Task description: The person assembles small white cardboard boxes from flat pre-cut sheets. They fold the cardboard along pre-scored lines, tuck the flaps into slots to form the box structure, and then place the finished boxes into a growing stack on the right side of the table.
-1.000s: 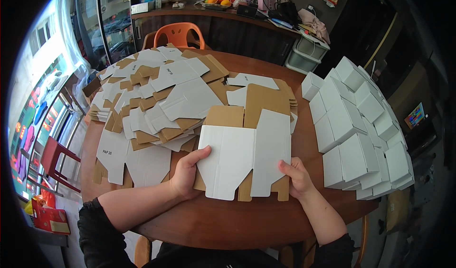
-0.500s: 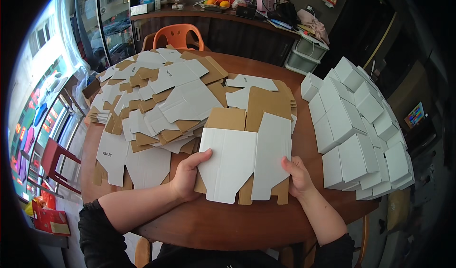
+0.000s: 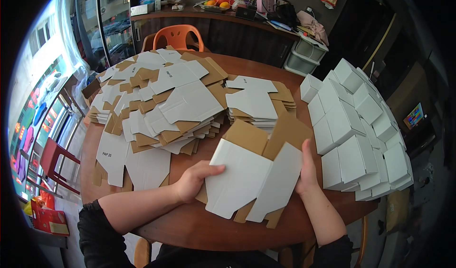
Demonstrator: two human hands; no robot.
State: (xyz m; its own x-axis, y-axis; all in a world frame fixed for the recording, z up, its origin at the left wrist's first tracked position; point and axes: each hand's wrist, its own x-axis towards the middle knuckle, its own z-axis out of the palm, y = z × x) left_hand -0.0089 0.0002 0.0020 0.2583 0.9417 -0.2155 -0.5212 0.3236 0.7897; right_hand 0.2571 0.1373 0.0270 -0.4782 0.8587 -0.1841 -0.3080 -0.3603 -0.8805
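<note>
A partly folded cardboard box blank point(image 3: 242, 175), white on its outer panels and brown on its flaps, is tilted in front of me above the table's near side. My left hand point(image 3: 197, 178) grips its left edge, thumb on the white face and fingers behind. Along the blank's right edge lies my right hand point(image 3: 308, 173), its thumb side straight and pointing up, the other fingers mostly hidden. A large heap of flat box blanks point(image 3: 192, 101) spreads to the left. Beyond the held one is a smaller stack of blanks point(image 3: 254, 97).
White folded boxes point(image 3: 349, 120) are piled high at the table's right edge. The brown wooden table point(image 3: 185, 225) has a rounded rim. An orange chair point(image 3: 178, 36) stands at its far side, with a cluttered counter point(image 3: 213, 15) behind. A dark red stool point(image 3: 54, 166) is at left.
The held blank has tipped clockwise and shifted slightly right and nearer to me. My right thumb has left the white panel and now points up along its edge; my left hand moved slightly right.
</note>
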